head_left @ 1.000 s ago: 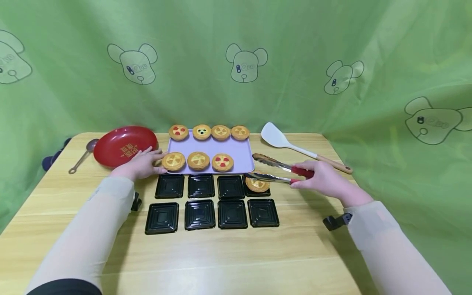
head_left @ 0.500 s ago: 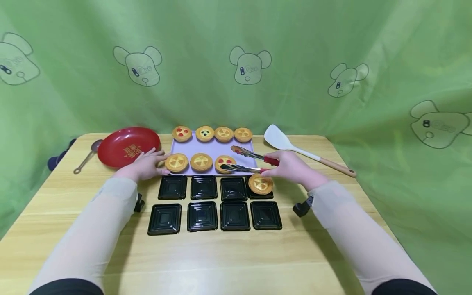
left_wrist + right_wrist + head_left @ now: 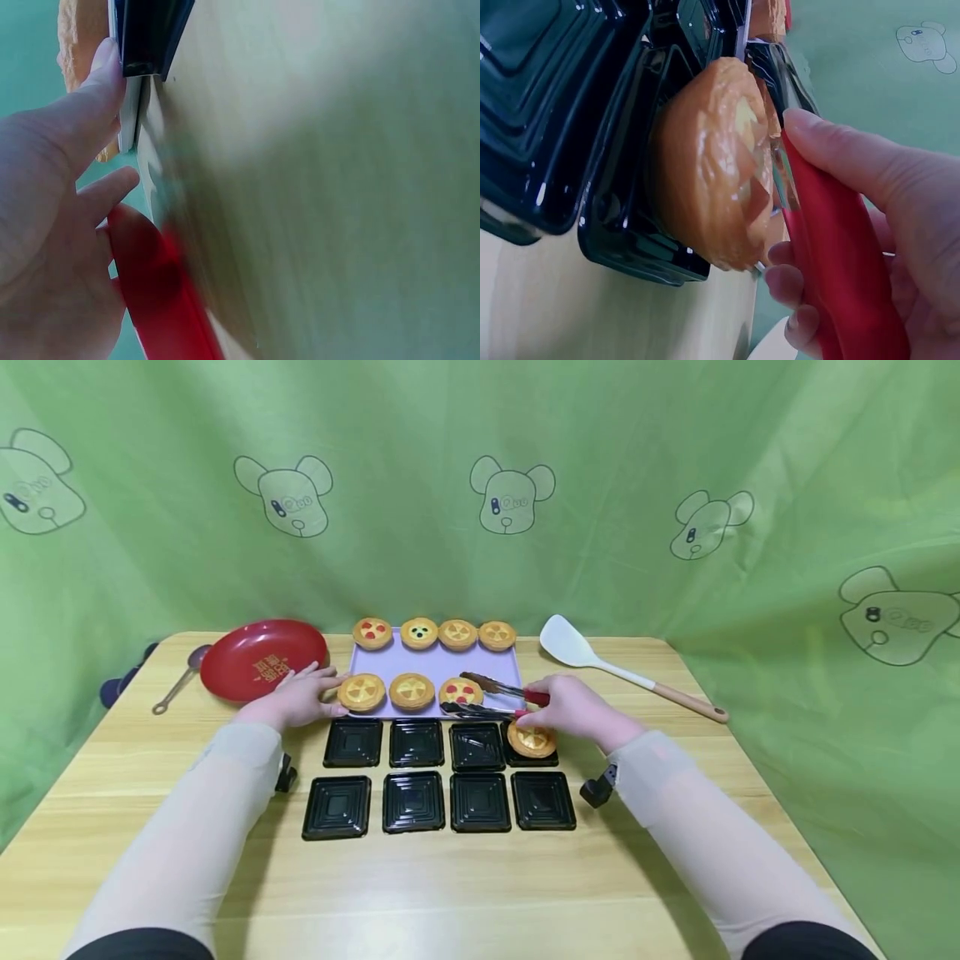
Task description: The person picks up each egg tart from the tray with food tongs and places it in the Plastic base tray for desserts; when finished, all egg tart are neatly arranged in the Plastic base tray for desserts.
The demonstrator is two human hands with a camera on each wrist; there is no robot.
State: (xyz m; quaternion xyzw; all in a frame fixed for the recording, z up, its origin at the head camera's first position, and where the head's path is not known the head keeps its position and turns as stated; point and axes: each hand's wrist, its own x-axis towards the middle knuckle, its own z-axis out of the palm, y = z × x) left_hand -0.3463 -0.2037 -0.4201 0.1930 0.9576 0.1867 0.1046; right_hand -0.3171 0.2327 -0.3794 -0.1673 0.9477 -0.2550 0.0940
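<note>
Pick-up appears in hand: right hand (image 3: 572, 707) grips tongs (image 3: 829, 225) astride red-dotted tart (image 3: 459, 690), left hand (image 3: 296, 700) lies relaxed at tray (image 3: 435, 663); squeezing seems required next.

tarts (image 3: 412, 692) sit on tray (image 3: 480, 665); containers (image 3: 414, 802) before it in two rows; pan (image 3: 255, 653) at left, spatula (image 3: 622, 672) at right.

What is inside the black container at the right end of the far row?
One tart sits in that container. Whatever is beneath it is covered and cannot be seen.
</note>
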